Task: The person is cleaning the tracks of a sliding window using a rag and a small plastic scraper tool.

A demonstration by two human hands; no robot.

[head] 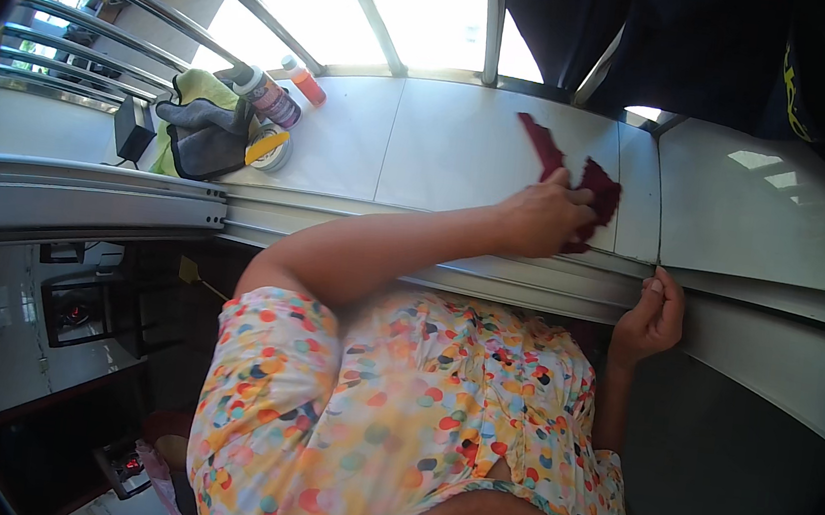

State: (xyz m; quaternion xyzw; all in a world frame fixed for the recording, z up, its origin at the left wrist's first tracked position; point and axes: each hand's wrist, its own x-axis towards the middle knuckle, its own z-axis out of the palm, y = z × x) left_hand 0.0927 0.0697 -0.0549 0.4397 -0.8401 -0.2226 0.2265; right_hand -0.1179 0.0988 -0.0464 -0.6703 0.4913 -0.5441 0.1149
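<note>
My left hand (549,215) reaches across from the left side and grips a crumpled dark red cloth (600,194) with ragged edges. Part of the cloth sticks up beyond the fingers, over the white tiled window ledge (454,145). My right hand (649,316) is at the right end of the metal sliding-window track (530,285), its thumb and fingers drawn together near a dark seam. Whether something thin lies between those fingertips cannot be told. The left forearm passes over the track, in front of a floral blouse.
At the ledge's left lie a grey and yellow cloth (208,123), a purple-labelled bottle (271,97), an orange bottle (304,82), a round tin (272,156) and a black box (132,130). Metal bars (494,25) edge the ledge; dark fabric (690,53) hangs upper right.
</note>
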